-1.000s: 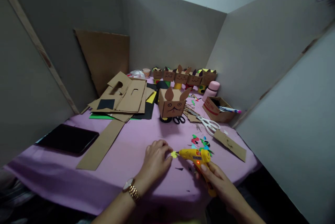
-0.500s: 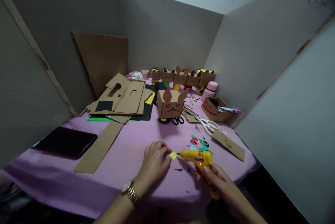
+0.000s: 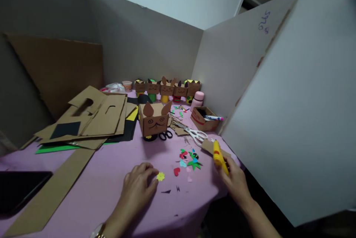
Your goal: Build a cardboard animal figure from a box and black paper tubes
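Note:
My left hand [image 3: 140, 182] rests on the purple tablecloth, its thumb and forefinger closed on the edge of a small yellow paper flower [image 3: 160, 176]. In my right hand [image 3: 232, 173] is a yellow glue gun [image 3: 219, 157], held by the handle above the table's right side, over a cardboard piece [image 3: 208, 146]. Between the hands lie a red paper heart [image 3: 177, 171], a green paper leaf shape [image 3: 194, 164] and several other cut paper bits. Beyond them stands a cardboard box with a cat face and ears [image 3: 154, 121].
White-handled scissors [image 3: 198, 136] and black-handled scissors [image 3: 166, 135] lie mid-table. A small box of pens [image 3: 200, 120] and a pink bottle [image 3: 197, 99] stand at right. Cardboard sheets [image 3: 102, 119] and a black tablet [image 3: 22, 189] occupy the left. Several cat-faced boxes [image 3: 167, 89] line the back.
My right hand has drawn the glue gun away from the yellow flower, to the right and up. My left hand stays at the flower. The view has turned right.

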Tool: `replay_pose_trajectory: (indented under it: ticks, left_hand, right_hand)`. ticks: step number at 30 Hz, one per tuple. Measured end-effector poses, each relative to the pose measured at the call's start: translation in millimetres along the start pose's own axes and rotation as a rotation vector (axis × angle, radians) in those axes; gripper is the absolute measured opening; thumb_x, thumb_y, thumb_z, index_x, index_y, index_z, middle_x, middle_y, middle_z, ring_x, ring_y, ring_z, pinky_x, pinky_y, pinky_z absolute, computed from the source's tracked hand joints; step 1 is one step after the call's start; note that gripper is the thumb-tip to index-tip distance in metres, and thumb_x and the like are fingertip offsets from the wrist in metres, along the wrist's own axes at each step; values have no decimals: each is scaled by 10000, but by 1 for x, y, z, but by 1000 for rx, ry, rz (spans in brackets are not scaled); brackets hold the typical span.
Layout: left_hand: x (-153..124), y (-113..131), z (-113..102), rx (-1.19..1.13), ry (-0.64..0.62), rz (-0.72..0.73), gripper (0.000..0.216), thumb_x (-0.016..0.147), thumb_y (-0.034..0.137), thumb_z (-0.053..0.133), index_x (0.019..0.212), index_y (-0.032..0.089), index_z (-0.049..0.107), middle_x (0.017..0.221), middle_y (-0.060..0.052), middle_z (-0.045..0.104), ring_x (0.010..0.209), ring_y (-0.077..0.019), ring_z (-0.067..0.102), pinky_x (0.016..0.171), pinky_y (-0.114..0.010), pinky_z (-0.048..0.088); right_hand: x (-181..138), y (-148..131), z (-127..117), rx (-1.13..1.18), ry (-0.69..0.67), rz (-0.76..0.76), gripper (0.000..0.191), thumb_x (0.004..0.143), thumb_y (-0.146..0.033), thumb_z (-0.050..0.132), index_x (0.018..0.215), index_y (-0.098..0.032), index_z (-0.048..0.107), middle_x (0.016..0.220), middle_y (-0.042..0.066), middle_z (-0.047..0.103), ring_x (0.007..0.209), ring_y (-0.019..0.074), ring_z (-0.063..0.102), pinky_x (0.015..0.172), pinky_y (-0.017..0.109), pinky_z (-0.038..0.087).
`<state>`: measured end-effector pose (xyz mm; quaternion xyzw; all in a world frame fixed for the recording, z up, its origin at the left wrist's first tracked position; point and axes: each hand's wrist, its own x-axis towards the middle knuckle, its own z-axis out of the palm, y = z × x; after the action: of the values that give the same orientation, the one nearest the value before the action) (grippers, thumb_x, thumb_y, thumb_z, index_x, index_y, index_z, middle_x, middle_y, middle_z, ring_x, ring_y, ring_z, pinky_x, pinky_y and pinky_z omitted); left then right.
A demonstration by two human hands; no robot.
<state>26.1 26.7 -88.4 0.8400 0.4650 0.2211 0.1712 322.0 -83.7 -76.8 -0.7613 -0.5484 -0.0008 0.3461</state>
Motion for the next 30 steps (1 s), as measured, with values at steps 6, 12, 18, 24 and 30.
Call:
replay_pose_trajectory:
  ticks: [6,12,18,24,30]
  left_hand:
    - [-1,1,0,-12,5,-1,242,806,212,494,942,222,694,1072,-72,638,1028,-295,559,836,-448,392]
    - [-4,5,-4,-31,-12,-12,219,804,206,508,935,235,682,1073,-61,631,1039,-281,549,846,-440,381]
    - [-6,8,-4,-45,-12,-24,202,804,208,521,926,231,681,1055,-55,631,1034,-274,544,857,-433,372]
    - [-9,10,-4,-49,10,-21,196,803,188,526,920,230,678,1058,-53,630,1038,-269,537,861,-431,363]
    - [-10,7,-3,-62,23,-10,193,806,187,537,935,225,675,1067,-52,625,1042,-257,530,871,-421,360]
  right_hand:
    - [11,33,15,-268,-28,7,340,841,-382,485,1074,-161,598,1021,159,658,975,340,598,758,431,476]
    - [9,44,16,-293,-22,-14,481,805,-417,542,1173,-108,550,1125,198,603,1033,352,562,844,457,461]
    - [-11,-9,19,-39,45,-212,279,880,-369,505,1052,-186,626,1100,159,623,1048,313,555,928,451,422]
    - [-4,-104,63,123,-399,-292,156,855,-187,544,858,-187,700,856,73,703,864,220,619,797,317,454]
    - [13,-126,89,69,-446,-299,167,813,-144,549,751,-153,704,769,98,711,763,233,626,704,318,433]
